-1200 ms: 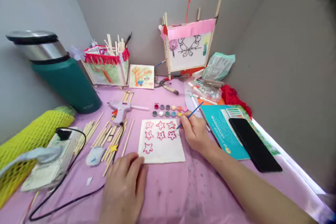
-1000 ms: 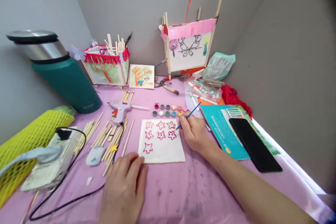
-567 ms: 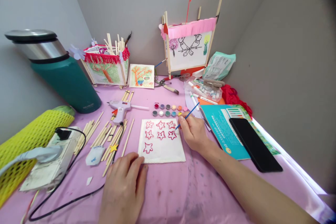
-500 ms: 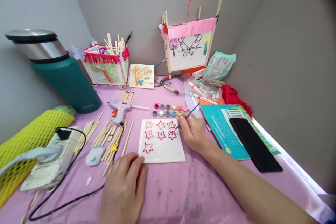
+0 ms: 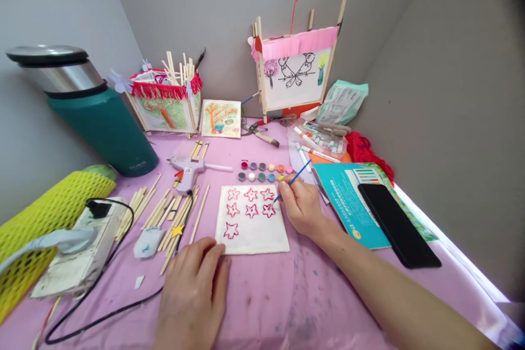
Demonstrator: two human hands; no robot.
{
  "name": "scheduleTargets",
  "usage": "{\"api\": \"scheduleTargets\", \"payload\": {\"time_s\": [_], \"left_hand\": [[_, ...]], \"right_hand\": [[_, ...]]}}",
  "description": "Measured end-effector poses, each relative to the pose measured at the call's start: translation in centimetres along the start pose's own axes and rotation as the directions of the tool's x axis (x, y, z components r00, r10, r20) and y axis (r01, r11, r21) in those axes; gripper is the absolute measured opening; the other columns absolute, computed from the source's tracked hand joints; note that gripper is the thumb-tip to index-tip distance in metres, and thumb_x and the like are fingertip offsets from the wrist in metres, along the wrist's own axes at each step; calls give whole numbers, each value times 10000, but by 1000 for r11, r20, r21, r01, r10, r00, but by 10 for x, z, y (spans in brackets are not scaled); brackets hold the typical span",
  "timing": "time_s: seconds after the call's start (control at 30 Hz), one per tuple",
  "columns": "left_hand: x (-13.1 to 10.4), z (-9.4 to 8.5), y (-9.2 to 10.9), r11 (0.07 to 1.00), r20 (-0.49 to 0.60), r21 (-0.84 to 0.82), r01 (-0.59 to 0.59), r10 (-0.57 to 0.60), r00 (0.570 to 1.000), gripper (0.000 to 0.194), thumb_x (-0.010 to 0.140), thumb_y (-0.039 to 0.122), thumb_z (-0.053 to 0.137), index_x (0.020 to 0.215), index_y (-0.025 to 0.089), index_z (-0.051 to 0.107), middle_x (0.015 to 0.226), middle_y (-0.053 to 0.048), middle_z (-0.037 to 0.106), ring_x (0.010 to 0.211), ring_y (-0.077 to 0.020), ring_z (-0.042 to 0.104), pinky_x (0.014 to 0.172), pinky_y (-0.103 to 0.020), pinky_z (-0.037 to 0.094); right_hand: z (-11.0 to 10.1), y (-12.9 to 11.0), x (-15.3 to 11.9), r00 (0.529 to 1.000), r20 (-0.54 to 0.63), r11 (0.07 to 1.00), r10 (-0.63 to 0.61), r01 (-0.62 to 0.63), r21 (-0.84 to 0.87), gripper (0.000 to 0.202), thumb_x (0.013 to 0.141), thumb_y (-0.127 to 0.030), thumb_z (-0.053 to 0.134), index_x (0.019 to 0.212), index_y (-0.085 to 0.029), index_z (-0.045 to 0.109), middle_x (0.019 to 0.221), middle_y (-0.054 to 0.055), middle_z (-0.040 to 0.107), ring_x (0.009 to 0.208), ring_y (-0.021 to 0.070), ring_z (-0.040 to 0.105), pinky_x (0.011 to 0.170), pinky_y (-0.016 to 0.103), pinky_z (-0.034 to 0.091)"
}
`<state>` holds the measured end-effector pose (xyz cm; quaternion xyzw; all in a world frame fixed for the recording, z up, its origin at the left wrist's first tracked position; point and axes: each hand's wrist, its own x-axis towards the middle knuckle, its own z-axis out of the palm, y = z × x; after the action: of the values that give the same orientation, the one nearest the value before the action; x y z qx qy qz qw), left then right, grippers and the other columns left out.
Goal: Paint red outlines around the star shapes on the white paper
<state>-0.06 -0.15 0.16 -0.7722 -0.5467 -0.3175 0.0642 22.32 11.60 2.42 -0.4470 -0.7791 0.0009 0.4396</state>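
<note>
My right hand [image 5: 301,206] pinches a thin blue paintbrush [image 5: 296,176], its tip at a red star outline on the right of the middle row. The white square sheet [image 5: 254,238] under it carries several such red outlines. My left hand [image 5: 194,287] lies flat on the table, fingers stretched out, with fingertips touching the sheet's lower left corner. Just beyond the sheet sit two rows of small paint pots [image 5: 262,177] in several colours. A yellow star [image 5: 178,231] rests on wooden sticks [image 5: 166,219] left of the sheet.
A lilac glue gun [image 5: 189,171], a power strip [image 5: 82,251] with a black cord and a tall teal bottle [image 5: 102,126] stand left. To the right, a black phone [image 5: 397,225] lies on a teal book [image 5: 348,202]. Behind are a pink-fringed lantern [image 5: 299,74] and pliers [image 5: 262,134].
Almost nothing differs. The brush tip stays by the same star, and both hands keep their places.
</note>
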Motion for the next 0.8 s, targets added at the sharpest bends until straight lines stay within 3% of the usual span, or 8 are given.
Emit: {"api": "scheduleTargets", "payload": {"time_s": [0.8], "left_hand": [[-1, -2, 0, 1000, 1, 8, 3, -3, 1000, 196, 858, 223, 548, 1049, 177, 552, 1037, -90, 555, 933, -228, 518, 805, -419, 427]], "right_hand": [[-3, -2, 1, 1000, -15, 999, 3, -2, 47, 253, 942, -234, 376, 734, -190, 512, 694, 44, 638, 547, 143, 583, 546, 271, 424]]}}
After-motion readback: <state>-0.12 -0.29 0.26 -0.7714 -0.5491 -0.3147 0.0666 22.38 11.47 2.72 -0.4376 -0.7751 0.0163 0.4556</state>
